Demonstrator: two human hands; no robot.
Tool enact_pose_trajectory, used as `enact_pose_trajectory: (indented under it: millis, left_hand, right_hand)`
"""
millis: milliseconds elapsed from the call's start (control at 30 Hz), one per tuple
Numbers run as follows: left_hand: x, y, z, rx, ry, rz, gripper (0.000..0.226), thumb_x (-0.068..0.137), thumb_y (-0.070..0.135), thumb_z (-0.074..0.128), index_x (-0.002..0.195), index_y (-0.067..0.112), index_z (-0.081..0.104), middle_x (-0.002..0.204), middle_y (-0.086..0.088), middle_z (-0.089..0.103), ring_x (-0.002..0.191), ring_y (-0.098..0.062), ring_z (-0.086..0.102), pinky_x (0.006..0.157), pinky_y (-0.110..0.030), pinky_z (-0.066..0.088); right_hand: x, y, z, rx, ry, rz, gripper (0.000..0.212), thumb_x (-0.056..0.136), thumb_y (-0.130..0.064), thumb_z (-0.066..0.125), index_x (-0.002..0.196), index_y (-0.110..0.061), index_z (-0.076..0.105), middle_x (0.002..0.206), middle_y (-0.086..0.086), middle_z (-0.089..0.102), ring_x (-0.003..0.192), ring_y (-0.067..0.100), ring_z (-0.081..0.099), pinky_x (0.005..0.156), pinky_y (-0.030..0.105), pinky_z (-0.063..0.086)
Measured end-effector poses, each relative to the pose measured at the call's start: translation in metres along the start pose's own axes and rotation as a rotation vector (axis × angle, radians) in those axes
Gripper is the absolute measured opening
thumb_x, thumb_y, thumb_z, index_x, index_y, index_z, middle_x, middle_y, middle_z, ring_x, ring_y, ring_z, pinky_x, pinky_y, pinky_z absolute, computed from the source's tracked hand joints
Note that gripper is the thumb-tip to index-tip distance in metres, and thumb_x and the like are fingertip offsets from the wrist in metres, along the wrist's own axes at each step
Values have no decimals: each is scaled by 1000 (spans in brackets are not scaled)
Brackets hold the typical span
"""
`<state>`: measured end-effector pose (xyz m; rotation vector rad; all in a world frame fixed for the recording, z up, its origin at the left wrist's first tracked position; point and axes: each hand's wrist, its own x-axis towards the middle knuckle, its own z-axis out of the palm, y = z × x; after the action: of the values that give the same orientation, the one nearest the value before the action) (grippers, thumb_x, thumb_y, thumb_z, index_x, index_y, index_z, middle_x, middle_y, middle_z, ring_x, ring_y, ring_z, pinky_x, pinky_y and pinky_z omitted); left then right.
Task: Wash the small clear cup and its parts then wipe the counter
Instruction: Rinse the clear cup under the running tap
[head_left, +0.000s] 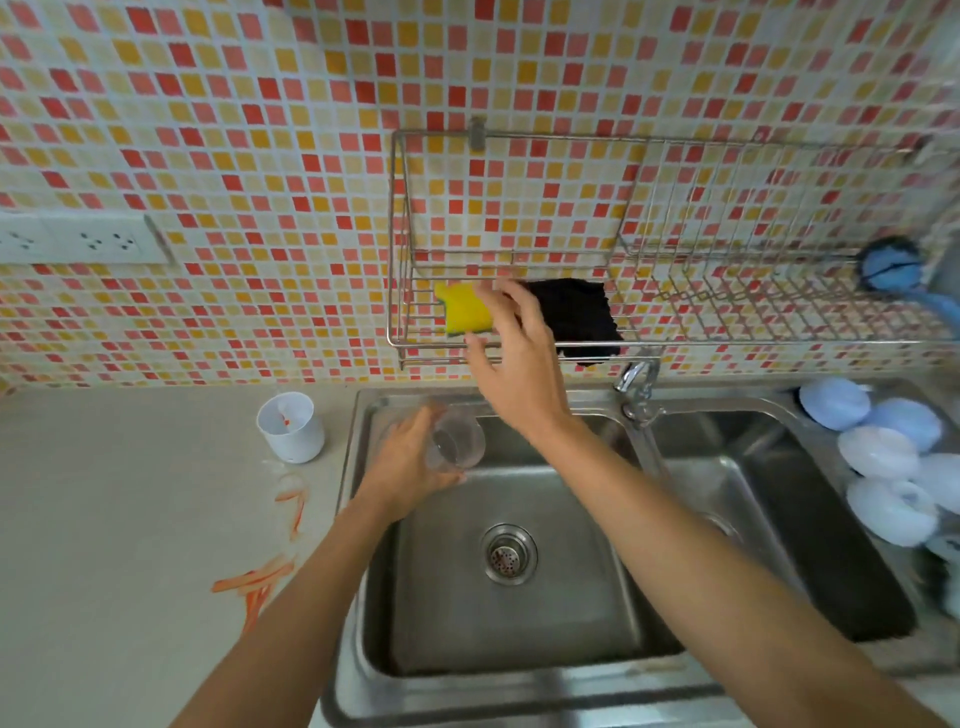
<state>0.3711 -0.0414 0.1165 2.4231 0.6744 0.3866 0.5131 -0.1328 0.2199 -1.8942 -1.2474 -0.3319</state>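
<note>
My left hand holds the small clear cup tilted over the back left of the left sink basin. My right hand is raised to the wire wall rack, fingers spread and touching a yellow sponge that sits in the rack; the fingers are not closed around it. A black cloth hangs in the rack just right of the sponge. A white cup-shaped part stands on the counter left of the sink.
Orange peel strips lie scattered on the beige counter. The tap stands between the two basins. Several pale blue and white lids are stacked at the right basin's edge. A blue brush hangs on the rack.
</note>
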Motion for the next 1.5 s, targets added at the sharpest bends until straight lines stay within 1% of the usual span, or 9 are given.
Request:
enact_pose_trajectory:
  millis: [100, 167, 300, 433, 533, 833, 1067, 1233, 1500]
  left_hand:
    - [4, 9, 22, -65, -42, 4, 85, 59, 45, 85, 129, 31, 40, 127, 16, 51, 117, -5, 48, 100, -26, 42]
    - [8, 15, 38, -104, -94, -12, 87, 57, 53, 82, 130, 34, 38, 127, 18, 52, 117, -4, 49, 100, -31, 46]
    - [19, 42, 70, -141, -153, -59, 83, 60, 52, 83, 126, 31, 39, 127, 13, 53, 120, -9, 50, 99, -29, 44]
    - [40, 80, 96, -193, -186, -95, 86, 62, 41, 87, 132, 26, 40, 123, 9, 56, 112, -9, 52, 93, -21, 40]
    - [60, 100, 110, -203, -170, -120, 91, 61, 40, 88, 137, 26, 39, 126, 5, 59, 114, -12, 54, 93, -19, 39]
    - [98, 138, 137, -187, -149, -166, 94, 61, 42, 87, 139, 24, 38, 128, 4, 59, 116, -18, 56, 88, -15, 37]
    - [96, 165, 148, -209, -79, -197, 76, 61, 40, 87, 124, 25, 48, 85, 34, 57, 83, 15, 53, 76, -7, 41]
    - [91, 173, 148, -194, -50, -243, 71, 60, 45, 87, 117, 22, 51, 91, 24, 59, 89, -4, 59, 78, -16, 45]
    - [80, 167, 141, -152, -48, -241, 58, 61, 46, 86, 104, 30, 49, 88, 24, 59, 79, 3, 59, 67, -6, 42]
  right_hand:
    - [-63, 33, -25, 95, 243, -14, 32, 91, -17, 57, 118, -3, 64, 120, 11, 57, 113, 23, 57, 100, 32, 44]
    - [-95, 80, -36, 64, 280, 153, 26, 91, -18, 55, 111, -5, 65, 111, 7, 59, 106, 20, 58, 96, 28, 45]
    - [-111, 182, -55, 6, 25, 724, 27, 92, -23, 61, 116, -10, 60, 109, 11, 62, 104, 29, 58, 86, 34, 45]
    - [-89, 248, -64, -5, -180, 878, 34, 95, -28, 60, 116, -2, 57, 103, 14, 65, 98, 30, 60, 76, 30, 42]
    - [-70, 290, -55, -15, -325, 971, 48, 96, -37, 56, 127, 0, 55, 125, 21, 62, 114, 36, 59, 93, 37, 46]
    - [-79, 313, -17, -93, -482, 747, 24, 94, -11, 55, 82, -2, 74, 95, 20, 70, 76, 26, 60, 64, 22, 32]
    - [-81, 318, -19, -72, -519, 665, 28, 98, -25, 53, 95, -7, 74, 105, 21, 66, 91, 35, 64, 79, 36, 50]
    - [-87, 317, -23, -68, -477, 643, 27, 99, -28, 53, 105, -10, 72, 116, 17, 61, 101, 33, 61, 86, 40, 51]
    - [-89, 319, -19, -63, -460, 649, 32, 99, -32, 52, 106, -8, 71, 120, 17, 59, 105, 32, 59, 88, 36, 49]
